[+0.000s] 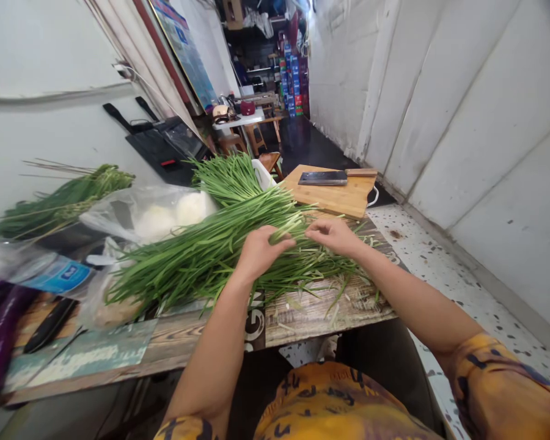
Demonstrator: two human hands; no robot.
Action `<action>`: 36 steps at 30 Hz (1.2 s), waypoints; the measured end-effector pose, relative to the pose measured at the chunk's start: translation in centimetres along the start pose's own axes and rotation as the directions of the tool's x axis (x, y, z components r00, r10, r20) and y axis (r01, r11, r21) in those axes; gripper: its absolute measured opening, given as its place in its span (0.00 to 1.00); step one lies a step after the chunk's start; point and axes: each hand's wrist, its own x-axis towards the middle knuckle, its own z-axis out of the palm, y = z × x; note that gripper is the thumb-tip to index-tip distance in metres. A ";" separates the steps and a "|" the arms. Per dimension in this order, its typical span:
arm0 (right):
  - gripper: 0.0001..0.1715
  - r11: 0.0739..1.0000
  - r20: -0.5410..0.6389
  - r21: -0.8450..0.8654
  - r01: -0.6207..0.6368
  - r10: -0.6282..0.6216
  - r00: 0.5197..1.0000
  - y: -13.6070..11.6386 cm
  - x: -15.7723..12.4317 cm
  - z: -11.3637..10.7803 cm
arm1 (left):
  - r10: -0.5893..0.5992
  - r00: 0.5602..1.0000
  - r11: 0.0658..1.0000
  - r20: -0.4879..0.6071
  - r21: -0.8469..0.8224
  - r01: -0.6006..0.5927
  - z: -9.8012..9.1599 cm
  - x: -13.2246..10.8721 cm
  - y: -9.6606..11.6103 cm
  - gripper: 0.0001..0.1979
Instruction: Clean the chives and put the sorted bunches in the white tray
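Observation:
A big heap of long green chive stalks point(201, 250) lies across a low wooden table point(311, 315). My left hand point(259, 250) is closed round a small bunch of the stalks near their pale cut ends. My right hand point(332, 235) pinches the same bunch of stalks point(289, 228) from the other side, fingers curled. The two hands almost touch above the heap.
A wooden cutting board point(334, 195) with a cleaver point(323, 178) lies at the table's far end. Clear plastic bags point(151, 211) hold white lumps on the left. More greens point(59, 201) lie far left, purple eggplants point(0, 330) near left. White wall stands on the right.

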 end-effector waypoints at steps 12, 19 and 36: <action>0.21 0.989 0.106 0.137 -0.051 0.037 0.994 -0.6 0.0 1.2 | -0.056 0.995 0.993 0.084 -0.102 0.065 1.1 -0.1 0.1 0.10; 0.28 0.949 -0.229 -0.151 -0.277 0.239 0.944 0.8 0.2 -2.5 | -0.140 0.988 0.985 0.061 -0.089 0.145 0.9 -0.1 -0.2 0.09; 0.24 0.970 -0.025 -0.239 0.054 -0.061 0.998 0.4 -0.3 0.9 | -0.020 0.997 0.999 0.075 0.048 0.017 1.8 -0.1 -0.2 0.08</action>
